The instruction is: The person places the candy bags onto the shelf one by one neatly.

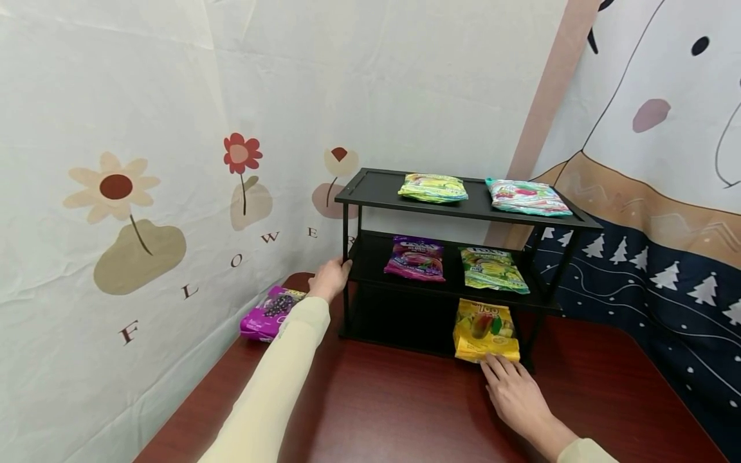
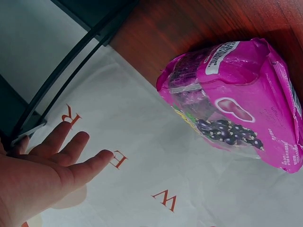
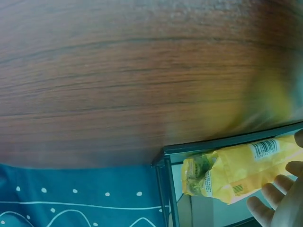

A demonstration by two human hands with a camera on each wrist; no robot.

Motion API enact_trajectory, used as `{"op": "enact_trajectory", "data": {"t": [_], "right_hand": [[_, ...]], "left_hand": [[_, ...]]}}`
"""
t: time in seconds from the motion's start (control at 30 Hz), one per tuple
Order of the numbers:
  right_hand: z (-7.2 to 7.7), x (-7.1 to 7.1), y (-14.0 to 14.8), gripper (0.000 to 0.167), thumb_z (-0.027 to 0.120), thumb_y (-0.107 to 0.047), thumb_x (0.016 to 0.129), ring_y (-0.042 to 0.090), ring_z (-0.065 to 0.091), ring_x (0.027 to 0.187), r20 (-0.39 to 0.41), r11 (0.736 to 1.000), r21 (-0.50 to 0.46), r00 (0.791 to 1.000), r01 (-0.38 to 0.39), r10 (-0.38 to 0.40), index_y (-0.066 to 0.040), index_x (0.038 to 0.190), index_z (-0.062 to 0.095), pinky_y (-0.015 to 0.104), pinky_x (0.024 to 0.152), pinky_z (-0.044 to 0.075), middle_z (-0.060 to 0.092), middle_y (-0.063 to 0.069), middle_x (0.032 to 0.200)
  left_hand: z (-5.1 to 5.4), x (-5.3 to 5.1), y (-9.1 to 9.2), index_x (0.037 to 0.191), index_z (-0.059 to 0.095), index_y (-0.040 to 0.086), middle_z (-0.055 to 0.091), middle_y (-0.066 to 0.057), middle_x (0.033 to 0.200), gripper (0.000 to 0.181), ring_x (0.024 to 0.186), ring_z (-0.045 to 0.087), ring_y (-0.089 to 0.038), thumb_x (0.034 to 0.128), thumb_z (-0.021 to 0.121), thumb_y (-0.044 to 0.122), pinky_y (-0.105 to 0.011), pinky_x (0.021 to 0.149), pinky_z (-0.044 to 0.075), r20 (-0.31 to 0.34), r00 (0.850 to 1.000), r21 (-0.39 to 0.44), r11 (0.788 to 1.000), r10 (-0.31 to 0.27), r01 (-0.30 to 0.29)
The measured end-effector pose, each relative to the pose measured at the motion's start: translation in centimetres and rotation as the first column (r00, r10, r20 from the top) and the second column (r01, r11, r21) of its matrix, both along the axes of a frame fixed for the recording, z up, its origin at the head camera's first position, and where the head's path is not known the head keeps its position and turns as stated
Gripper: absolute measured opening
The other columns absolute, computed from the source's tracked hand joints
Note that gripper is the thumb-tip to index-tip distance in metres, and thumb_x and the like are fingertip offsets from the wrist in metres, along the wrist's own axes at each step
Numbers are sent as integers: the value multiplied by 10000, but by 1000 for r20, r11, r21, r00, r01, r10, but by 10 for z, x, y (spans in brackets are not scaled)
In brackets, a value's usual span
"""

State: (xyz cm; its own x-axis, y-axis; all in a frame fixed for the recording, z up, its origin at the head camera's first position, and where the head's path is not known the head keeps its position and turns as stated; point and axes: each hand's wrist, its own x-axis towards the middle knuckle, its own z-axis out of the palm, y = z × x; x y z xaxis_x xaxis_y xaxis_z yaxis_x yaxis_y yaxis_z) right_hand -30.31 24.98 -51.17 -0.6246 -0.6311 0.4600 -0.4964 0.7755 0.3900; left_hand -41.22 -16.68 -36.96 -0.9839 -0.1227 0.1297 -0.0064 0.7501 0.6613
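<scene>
My left hand (image 1: pixel 330 280) is at the left front post of a black tiered rack (image 1: pixel 384 283), pinching it near the middle shelf. In the left wrist view, the other fingers (image 2: pixel 90 166) spread away from the post. A yellow bag with a mango picture (image 1: pixel 486 331) lies on the bottom shelf at the right, its near end poking past the front edge. My right hand (image 1: pixel 515 392) touches that end with its fingertips. In the right wrist view the yellow bag (image 3: pixel 251 168) shows its barcode side, beside the fingers.
A purple grape bag (image 1: pixel 271 315) lies on the table left of the rack. The middle shelf bears a purple bag (image 1: pixel 415 258) and a green-yellow bag (image 1: pixel 494 270); a yellow bag (image 1: pixel 433 188) and a teal-pink bag (image 1: pixel 528 197) lie on top. Printed cloth hangs behind.
</scene>
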Motion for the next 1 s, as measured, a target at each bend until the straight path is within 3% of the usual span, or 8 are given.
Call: {"op": "enact_trajectory", "data": {"t": [0.33, 0.6, 0.7, 0.87, 1.0], "right_hand": [[3, -6, -2, 486, 768, -258, 856, 344, 553, 1217, 91, 998, 16, 994, 53, -54, -35, 1273, 656, 530, 916, 484, 585, 159, 1334], [9, -12, 1, 553, 774, -234, 850, 373, 503, 1283, 222, 996, 1, 972, 84, -82, -36, 1338, 605, 553, 930, 470, 532, 193, 1399], [10, -12, 0, 518, 769, -217, 855, 351, 565, 1215, 227, 995, -41, 971, 91, -79, -44, 1321, 622, 542, 904, 488, 595, 177, 1324], [11, -10, -3, 407, 772, -167, 850, 265, 677, 978, 182, 989, -139, 983, 57, -31, -81, 1238, 687, 489, 831, 527, 717, 84, 1051], [10, -7, -5, 371, 781, -172, 844, 230, 688, 917, 156, 988, -151, 988, 33, -9, -111, 1203, 713, 466, 792, 540, 729, 46, 1005]], "left_hand": [[3, 3, 2, 1502, 453, 152, 508, -167, 1451, 496, 1342, 429, -411, 1079, 355, 392, -677, 1060, 239, 2, 1000, 15, 1000, 5, -5], [4, 5, 2, 1489, 475, 152, 520, -167, 1439, 490, 1333, 439, -415, 1077, 363, 393, -680, 1056, 244, -7, 1000, 18, 1000, 7, -7], [3, 4, 1, 1491, 471, 153, 515, -165, 1444, 496, 1336, 436, -414, 1075, 363, 401, -680, 1058, 245, -2, 1000, 17, 1000, 8, -8], [1, 3, 1, 1487, 477, 151, 525, -166, 1434, 497, 1329, 444, -413, 1074, 364, 404, -680, 1056, 248, 4, 1000, 20, 1000, 5, -5], [0, 3, 0, 1484, 482, 154, 531, -165, 1428, 490, 1327, 447, -412, 1074, 368, 398, -682, 1057, 243, 1, 1000, 30, 1000, 3, -3]]}}
